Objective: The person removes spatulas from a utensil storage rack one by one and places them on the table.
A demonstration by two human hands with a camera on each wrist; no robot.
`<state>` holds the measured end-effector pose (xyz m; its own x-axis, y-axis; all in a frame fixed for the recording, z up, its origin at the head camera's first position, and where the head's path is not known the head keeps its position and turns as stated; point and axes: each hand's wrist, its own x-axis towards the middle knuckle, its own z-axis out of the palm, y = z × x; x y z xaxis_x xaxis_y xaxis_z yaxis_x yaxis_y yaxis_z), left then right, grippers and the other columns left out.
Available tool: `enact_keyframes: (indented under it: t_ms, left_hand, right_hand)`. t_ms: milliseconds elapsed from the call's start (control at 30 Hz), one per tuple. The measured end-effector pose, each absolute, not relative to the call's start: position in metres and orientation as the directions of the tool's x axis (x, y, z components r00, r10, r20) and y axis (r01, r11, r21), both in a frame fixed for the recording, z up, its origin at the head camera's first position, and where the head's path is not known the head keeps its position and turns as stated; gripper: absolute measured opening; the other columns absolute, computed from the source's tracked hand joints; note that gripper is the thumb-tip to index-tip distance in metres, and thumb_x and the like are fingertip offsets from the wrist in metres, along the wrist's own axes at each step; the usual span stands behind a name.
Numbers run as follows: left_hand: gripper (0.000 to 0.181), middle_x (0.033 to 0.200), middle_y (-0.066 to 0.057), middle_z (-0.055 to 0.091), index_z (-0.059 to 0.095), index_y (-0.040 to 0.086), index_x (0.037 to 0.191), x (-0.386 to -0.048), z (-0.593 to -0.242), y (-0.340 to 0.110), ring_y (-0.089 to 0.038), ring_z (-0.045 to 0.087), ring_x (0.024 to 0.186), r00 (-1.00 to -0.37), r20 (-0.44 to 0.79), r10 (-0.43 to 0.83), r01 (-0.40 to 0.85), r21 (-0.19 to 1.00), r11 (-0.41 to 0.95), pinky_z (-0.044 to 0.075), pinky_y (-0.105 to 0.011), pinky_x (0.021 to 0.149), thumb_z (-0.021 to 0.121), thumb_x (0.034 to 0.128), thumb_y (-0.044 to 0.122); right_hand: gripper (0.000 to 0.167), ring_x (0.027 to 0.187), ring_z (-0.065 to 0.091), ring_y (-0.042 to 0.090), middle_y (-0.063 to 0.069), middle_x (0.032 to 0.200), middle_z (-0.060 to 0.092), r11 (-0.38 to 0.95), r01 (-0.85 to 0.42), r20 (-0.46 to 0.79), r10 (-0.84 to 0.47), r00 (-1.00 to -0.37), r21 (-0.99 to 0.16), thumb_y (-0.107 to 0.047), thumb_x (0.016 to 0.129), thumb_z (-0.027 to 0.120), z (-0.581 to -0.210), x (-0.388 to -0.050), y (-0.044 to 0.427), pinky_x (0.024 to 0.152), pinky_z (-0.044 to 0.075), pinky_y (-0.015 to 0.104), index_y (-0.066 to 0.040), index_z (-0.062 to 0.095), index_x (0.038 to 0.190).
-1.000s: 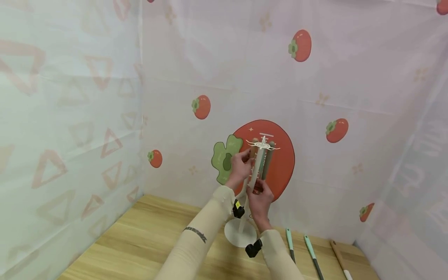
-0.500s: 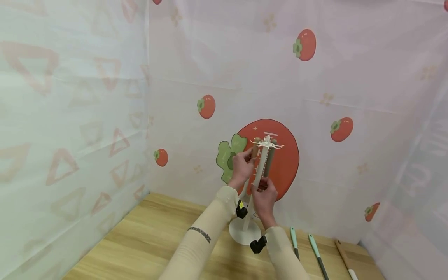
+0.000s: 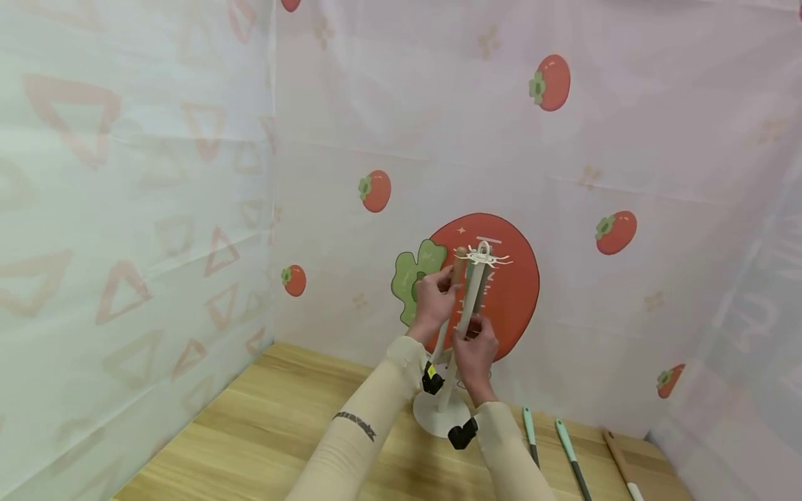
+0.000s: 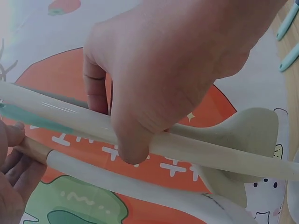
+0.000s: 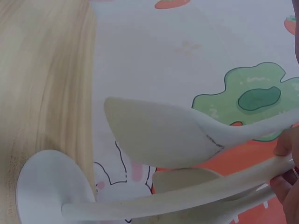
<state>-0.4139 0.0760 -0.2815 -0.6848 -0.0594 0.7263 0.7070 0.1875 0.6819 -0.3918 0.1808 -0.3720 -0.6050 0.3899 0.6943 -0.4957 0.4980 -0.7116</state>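
Observation:
My left hand (image 3: 434, 300) holds the wooden handle (image 3: 459, 268) of a white-headed utensil beside a white stand's pole (image 3: 471, 296). Lower down, my right hand (image 3: 476, 351) grips that pole; in the left wrist view the right thumb lies across the pole (image 4: 205, 153) and fingers reach behind it. The wooden handle (image 4: 35, 150) is between the left fingers at the left edge. Behind the pole are a green handle (image 4: 32, 115) and a grey utensil (image 4: 247, 126). In the right wrist view the pale utensil head (image 5: 159, 133) hangs near the pole (image 5: 187, 196).
The stand's hooked top (image 3: 482, 257) is above both hands, and its round base (image 3: 432, 417) stands on the wooden table (image 3: 250, 424). To the right lie two green-handled utensils (image 3: 565, 438) and a wooden-handled one (image 3: 617, 456). A patterned cloth (image 3: 407, 104) hangs behind.
The scene has shifted slightly right in the head view. The hooked top looks turned, and the grey handle now shows closer behind the pole. Both hands keep nearly the same positions on handle and pole.

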Motion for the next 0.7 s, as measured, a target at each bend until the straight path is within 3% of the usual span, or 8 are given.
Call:
enact_keyframes:
  t_ms: [467,700]
  left_hand:
    - [0.036,0.106,-0.016,0.076,0.070,0.000,0.126,-0.4089,-0.2842,0.0710,-0.025,0.075,0.095,-0.739,0.673,-0.019,0.662,0.731,0.165,0.061,-0.031,0.078,0.076,0.0907,0.003]
    - [0.034,0.106,-0.017,0.077,0.072,0.001,0.124,-0.4094,-0.2800,0.0702,-0.025,0.076,0.093,-0.734,0.677,-0.048,0.660,0.729,0.181,0.061,-0.032,0.075,0.077,0.0900,0.004]
  right_hand:
    - [0.028,0.087,0.072,0.032,0.017,0.097,0.071,0.485,-0.417,0.625,0.429,-0.652,-0.769,0.001,0.079,0.076,-0.3732,-0.3889,0.1795,0.080,0.060,0.048,-0.004,0.063,0.104]
    - [0.029,0.089,0.073,0.032,0.017,0.100,0.070,0.457,-0.434,0.618,0.414,-0.669,-0.776,-0.001,0.081,0.077,-0.3680,-0.3890,0.1793,0.081,0.060,0.050,-0.003,0.063,0.106]
